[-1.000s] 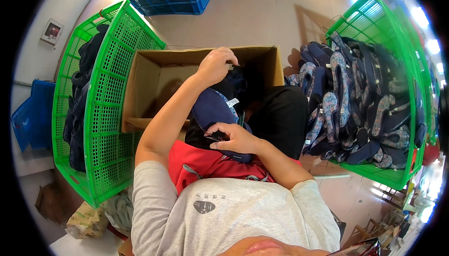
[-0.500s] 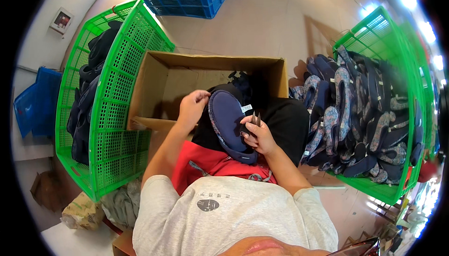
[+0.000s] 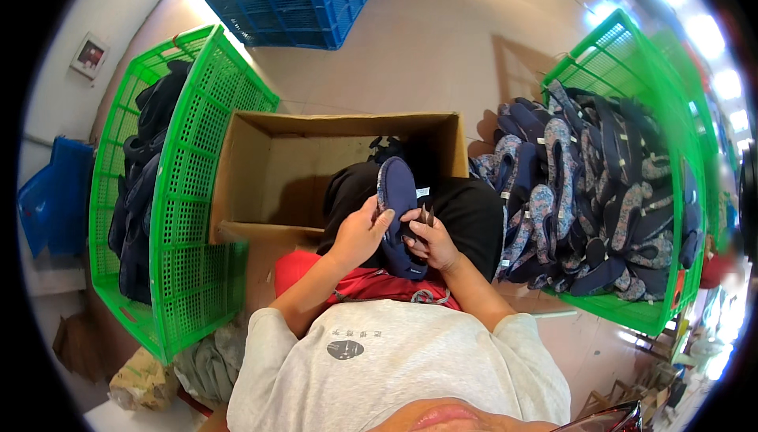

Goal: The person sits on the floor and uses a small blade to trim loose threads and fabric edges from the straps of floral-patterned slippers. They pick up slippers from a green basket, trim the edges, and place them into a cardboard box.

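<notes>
A navy slipper with a patterned edge and a small white tag stands above my lap, toe end away from me. My left hand is closed on its left side, thumb lying across the sole. My right hand is at the slipper's right side, its fingers wrapped round dark thread snips whose points stick up past the thumb. Whether the right fingertips also press on the slipper is hard to make out. Under the hands lie my black trousers and a red cloth.
An open cardboard box stands just beyond my knees, with something dark inside. At left, a green crate holds dark slippers. Another green crate, at right, is heaped with navy and patterned slippers. A blue crate sits farther off.
My left hand has come down from the slipper's upper left edge and now grips its side. The slipper has turned narrower to view. The right hand keeps the snips.
</notes>
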`<state>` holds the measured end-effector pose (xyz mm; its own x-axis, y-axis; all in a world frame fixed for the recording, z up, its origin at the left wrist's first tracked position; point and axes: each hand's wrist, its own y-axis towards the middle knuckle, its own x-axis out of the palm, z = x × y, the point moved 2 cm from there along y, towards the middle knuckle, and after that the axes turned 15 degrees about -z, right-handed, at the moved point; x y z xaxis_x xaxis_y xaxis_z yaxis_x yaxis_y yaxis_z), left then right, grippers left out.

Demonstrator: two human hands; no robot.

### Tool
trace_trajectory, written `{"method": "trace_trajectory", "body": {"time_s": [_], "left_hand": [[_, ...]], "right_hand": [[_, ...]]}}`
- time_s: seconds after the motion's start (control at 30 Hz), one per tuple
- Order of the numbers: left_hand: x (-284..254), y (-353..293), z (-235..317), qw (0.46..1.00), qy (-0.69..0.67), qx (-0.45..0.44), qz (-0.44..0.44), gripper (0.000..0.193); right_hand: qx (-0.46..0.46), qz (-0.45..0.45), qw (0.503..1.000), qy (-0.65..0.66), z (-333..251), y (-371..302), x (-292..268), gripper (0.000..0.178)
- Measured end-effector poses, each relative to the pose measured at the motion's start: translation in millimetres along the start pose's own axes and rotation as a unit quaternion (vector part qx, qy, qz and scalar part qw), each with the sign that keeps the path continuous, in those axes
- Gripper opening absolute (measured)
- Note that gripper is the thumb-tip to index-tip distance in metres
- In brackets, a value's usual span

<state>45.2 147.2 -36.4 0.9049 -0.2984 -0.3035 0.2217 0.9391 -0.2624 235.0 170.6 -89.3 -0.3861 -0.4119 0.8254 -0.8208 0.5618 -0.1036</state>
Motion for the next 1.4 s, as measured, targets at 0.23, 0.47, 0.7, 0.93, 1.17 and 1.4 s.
{"method": "trace_trajectory", "body": {"time_s": [0.23,0.47,0.7,0.93,1.17,1.4], "left_hand": [[30.1,14.0,7.9,0.982,-0.187,0.005,0.001,0.048],[20.2,11.5,48.2,0.967,-0.157,0.180,0.090,0.049],[-12.5,1.5,116.0,0.896,0.138,0.397,0.139,0.042],[-2.2,12.5,101.5,0.841,0.382,0.382,-0.023,0.035],[-103.4,90.4,144.1,0.819,0.475,0.321,0.030,0.057],[-424.4,143.6,289.3,0.792,0.426,0.144,0.413,0.079]], "right_hand": [[-0.053,0.050,0.997,0.014,-13.4,-18.5,1.7,0.019],[-0.146,0.112,0.977,-0.108,-51.0,-44.3,3.6,0.018],[-0.239,0.124,0.949,-0.166,-91.8,-58.0,3.2,0.026],[-0.142,0.215,0.942,-0.214,-104.8,-49.9,18.4,0.033],[-0.132,0.275,0.936,-0.174,-80.2,-40.9,7.7,0.030],[-0.123,0.276,0.940,-0.157,-79.5,-41.7,6.3,0.032]]}}
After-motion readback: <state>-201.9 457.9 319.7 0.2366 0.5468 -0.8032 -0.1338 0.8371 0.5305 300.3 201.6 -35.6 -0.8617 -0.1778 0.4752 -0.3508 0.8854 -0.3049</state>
